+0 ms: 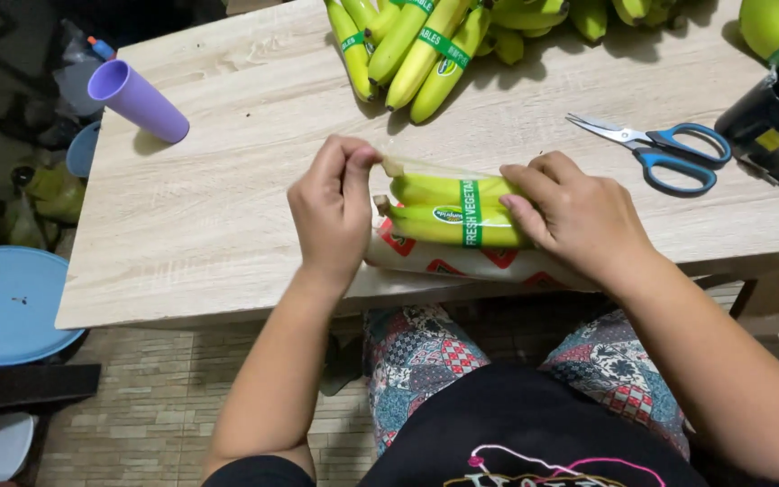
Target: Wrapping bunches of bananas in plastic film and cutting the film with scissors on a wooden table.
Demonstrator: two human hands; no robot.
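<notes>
Hands work together: our left hand point(331, 203) pinches the clear bag's point(426, 171) open edge while our right hand point(574, 212) grips the banded bananas point(448, 212) at the bench's point(227, 207) near edge, apparently mid-bagging; sliding needs a wider mouth.

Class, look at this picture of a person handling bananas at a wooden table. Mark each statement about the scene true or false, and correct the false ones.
1. The left hand pinches clear plastic at the stem end of the banded bananas. True.
2. The scissors have red handles. False: the handles are blue.
3. The purple cup stands upright. False: it lies on its side on the table.
4. The right hand rests on the other end of the banded bananas. True.
5. More bananas lie at the table's far edge. True.
</notes>
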